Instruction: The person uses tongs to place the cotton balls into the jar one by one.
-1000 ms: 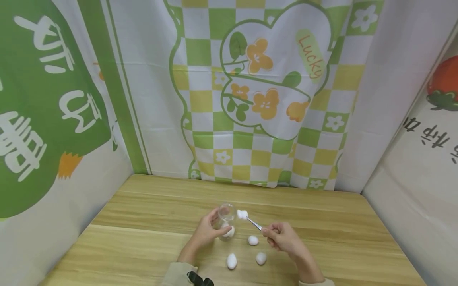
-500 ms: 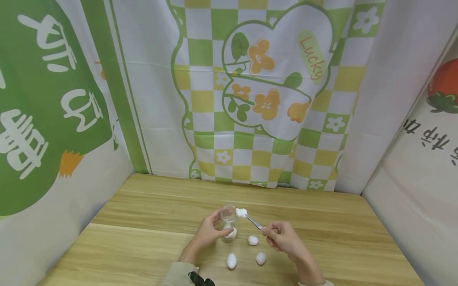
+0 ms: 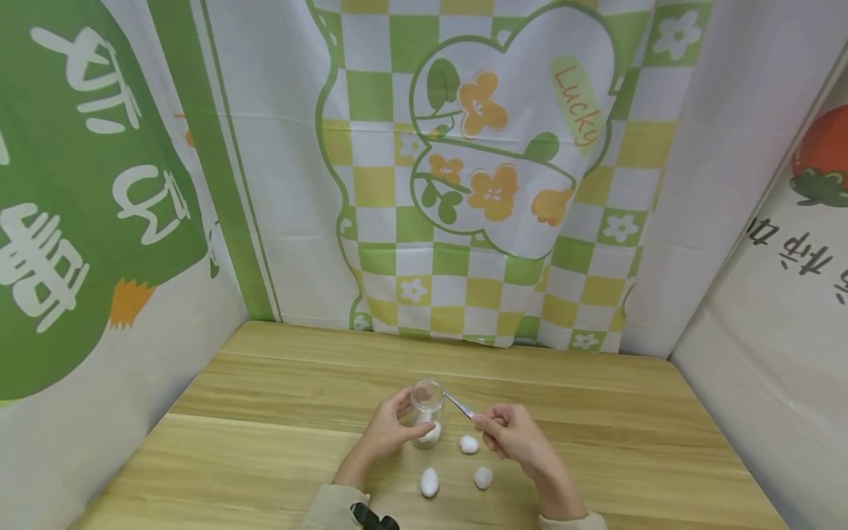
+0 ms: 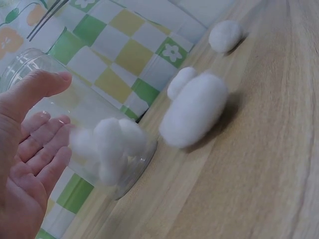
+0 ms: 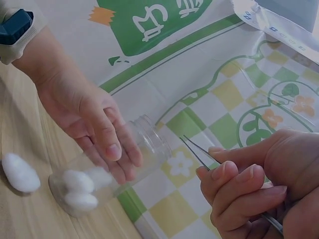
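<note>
Tweezers [image 3: 459, 405] in right fingers [image 5: 229, 191]; cotton [image 4: 112, 144] inside jar [image 4: 92, 105]

Wooden table [image 3: 265, 397], green-and-yellow checkered curtain [image 3: 490, 177], red fruit print [image 3: 824, 151]

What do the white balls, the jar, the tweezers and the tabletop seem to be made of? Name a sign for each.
White balls: probably cotton, matte, with soft, fuzzy edges.
Jar: glass or clear plastic, smooth and glossy; the balls inside show through its wall.
Tweezers: probably metal, slim with a silvery shine.
Tabletop: wood or wood-look laminate, with visible grain.
</note>
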### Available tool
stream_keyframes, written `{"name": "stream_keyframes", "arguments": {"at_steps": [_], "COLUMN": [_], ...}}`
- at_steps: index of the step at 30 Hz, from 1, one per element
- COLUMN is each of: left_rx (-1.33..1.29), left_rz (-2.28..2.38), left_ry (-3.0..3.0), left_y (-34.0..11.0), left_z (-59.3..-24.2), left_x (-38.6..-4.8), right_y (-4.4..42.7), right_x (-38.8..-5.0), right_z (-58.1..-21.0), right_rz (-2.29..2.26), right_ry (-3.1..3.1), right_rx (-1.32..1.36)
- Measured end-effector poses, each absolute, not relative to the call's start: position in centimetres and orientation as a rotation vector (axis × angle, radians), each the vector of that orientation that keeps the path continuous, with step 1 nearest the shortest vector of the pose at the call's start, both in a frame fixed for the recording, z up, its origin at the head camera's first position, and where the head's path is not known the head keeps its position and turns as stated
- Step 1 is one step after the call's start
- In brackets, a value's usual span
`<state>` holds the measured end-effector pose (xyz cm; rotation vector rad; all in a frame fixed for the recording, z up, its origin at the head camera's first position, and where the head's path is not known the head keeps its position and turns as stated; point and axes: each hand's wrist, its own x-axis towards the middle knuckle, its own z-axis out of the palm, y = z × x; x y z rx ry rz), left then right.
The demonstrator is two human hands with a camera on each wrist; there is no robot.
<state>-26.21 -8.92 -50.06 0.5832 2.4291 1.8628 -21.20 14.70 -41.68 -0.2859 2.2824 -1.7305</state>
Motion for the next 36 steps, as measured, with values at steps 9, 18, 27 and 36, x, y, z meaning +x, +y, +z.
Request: {"name": "stream_keyframes", "arguments": {"at_steps": [9, 18, 27, 36], "left_rx": [0.558, 0.546, 0.524, 0.535], "left_rz": [1.868, 1.856, 1.849, 1.837], "left_ry": [2.402, 2.415, 2.409, 2.404], "left_y": [-9.0, -9.0, -9.0, -9.2], "left_z": [-50.2, -49.9, -49.8, -50.1], "left_x": [-26.2, -26.2, -26.1, -26.2], "right_y": [14.9, 15.4, 16.0, 16.4], "right_x": [-21.2, -21.4, -21.5, -21.4], "right_z": [-41.8, -42.0, -41.9, -41.8], "right_rz": [-1.734, -1.702, -1.687, -1.674], "right_ry": [2.257, 2.246, 2.267, 2.264], "right_rx": [-0.288, -0.270, -0.278, -0.286]}}
